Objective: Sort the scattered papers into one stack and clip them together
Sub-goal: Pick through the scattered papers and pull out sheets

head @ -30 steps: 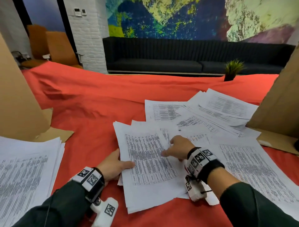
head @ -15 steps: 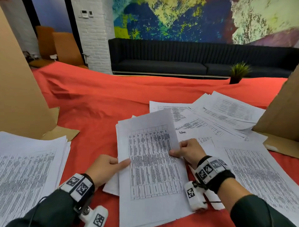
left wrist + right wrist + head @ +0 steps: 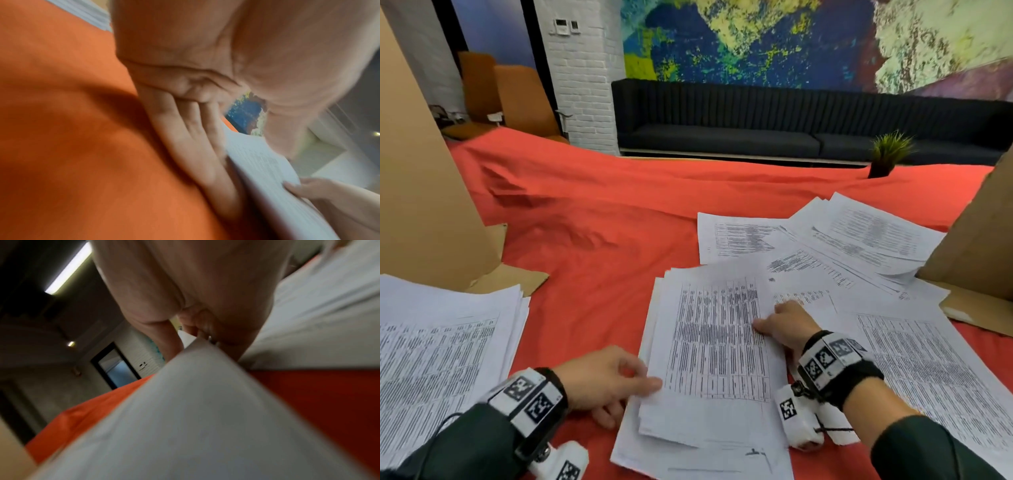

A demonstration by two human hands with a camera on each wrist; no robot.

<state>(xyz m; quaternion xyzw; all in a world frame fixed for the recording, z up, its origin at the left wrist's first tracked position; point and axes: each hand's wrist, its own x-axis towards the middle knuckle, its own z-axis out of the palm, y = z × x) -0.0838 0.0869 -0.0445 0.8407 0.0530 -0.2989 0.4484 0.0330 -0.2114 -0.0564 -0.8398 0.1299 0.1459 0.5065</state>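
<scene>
A sheaf of printed papers (image 3: 709, 342) sits at the centre of the red cloth, its sheets fanned and uneven. My left hand (image 3: 613, 380) pinches its left edge, thumb on top; the left wrist view shows the fingers (image 3: 197, 146) underneath the sheaf of papers (image 3: 263, 162). My right hand (image 3: 784, 325) grips the right edge, thumb on the printed face, other fingers curled under. In the right wrist view the sheaf of papers (image 3: 185, 418) fills the foreground, blurred. More loose sheets (image 3: 859, 240) lie scattered behind and to the right.
A thick paper stack (image 3: 431, 359) lies at the near left. Cardboard panels stand at the left (image 3: 421, 171) and right (image 3: 983, 240). A large printed sheet (image 3: 935, 377) lies under my right forearm. A small plant (image 3: 887, 154) stands at the table's far edge.
The sheaf lay flat under both hands a second ago. Both hands have since taken it by its side edges and drawn it together, slightly left and nearer.
</scene>
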